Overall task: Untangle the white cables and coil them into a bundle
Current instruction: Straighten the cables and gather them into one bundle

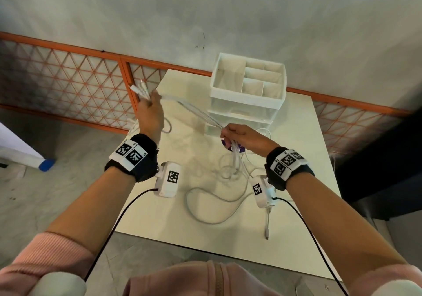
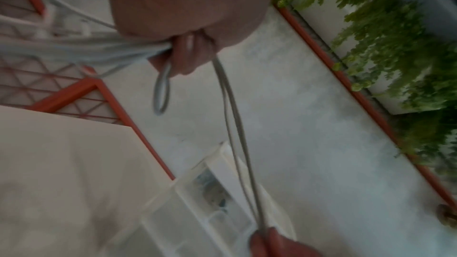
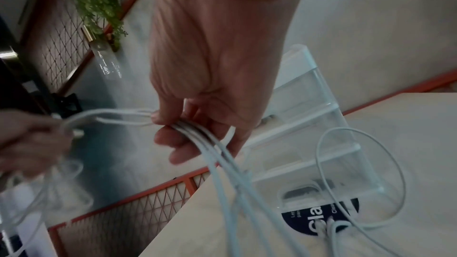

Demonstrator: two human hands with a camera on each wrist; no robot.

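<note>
Several white cables (image 1: 194, 111) stretch taut in the air between my two hands. My left hand (image 1: 150, 111) is raised at the table's far left corner and grips one end of the strands, with connector tips (image 1: 138, 88) sticking up past its fingers. In the left wrist view the cables (image 2: 230, 105) run from that fist down to the other hand. My right hand (image 1: 242, 136) pinches the same strands lower, near the organizer. In the right wrist view the cables (image 3: 212, 144) pass over its fingers (image 3: 173, 138) and hang onto the table. Loose loops (image 1: 217, 195) lie on the table below.
A white compartment organizer (image 1: 249, 83) on clear drawers stands at the back of the white table (image 1: 159, 222). A dark round sticker (image 3: 319, 216) lies under the cables. A cable end with a plug (image 1: 266, 234) lies near the front right. An orange lattice fence (image 1: 68, 83) runs behind.
</note>
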